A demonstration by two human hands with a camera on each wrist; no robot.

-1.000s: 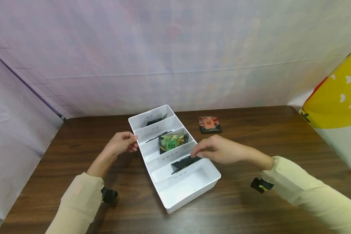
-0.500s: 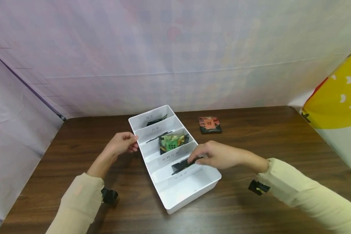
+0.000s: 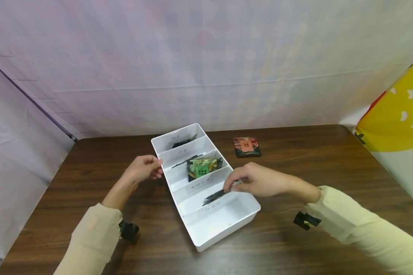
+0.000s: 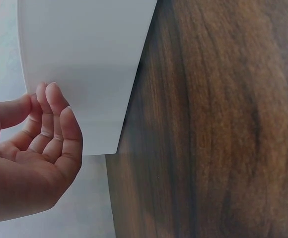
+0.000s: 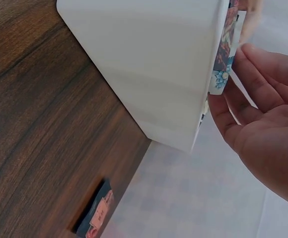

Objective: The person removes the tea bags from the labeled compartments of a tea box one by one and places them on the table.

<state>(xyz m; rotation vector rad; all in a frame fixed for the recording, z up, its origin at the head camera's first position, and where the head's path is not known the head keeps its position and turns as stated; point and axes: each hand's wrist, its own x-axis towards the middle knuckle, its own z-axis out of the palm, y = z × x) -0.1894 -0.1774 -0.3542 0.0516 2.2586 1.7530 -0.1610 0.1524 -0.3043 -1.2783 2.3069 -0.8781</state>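
Note:
A long white divided box [image 3: 206, 229] stands at a slant on the table. My left hand [image 3: 144, 169] pinches its left rim between thumb and forefinger; in the left wrist view that hand [image 4: 49, 134] has its other fingers curled along the outer wall. Over the second compartment from the front, my right hand [image 3: 256, 178] pinches the upper edges of dark tea sachets [image 3: 214, 196]. The right wrist view shows a patterned sachet [image 5: 224, 64] at the fingertips, standing above the rim. How many sachets the fingers hold, I cannot tell.
A green-labelled sachet [image 3: 203, 168] leans in the middle compartment. Dark sachets [image 3: 184, 142] lie in the rearmost one. On the table right of the box rests a red and black sachet [image 3: 247, 147]. A pale curtain [image 3: 206, 68] hangs along the table's back edge.
My right hand dipped slightly into the compartment, then rose a little. The dark sachets there have shifted and now stand closer together. The left hand and box have stayed put.

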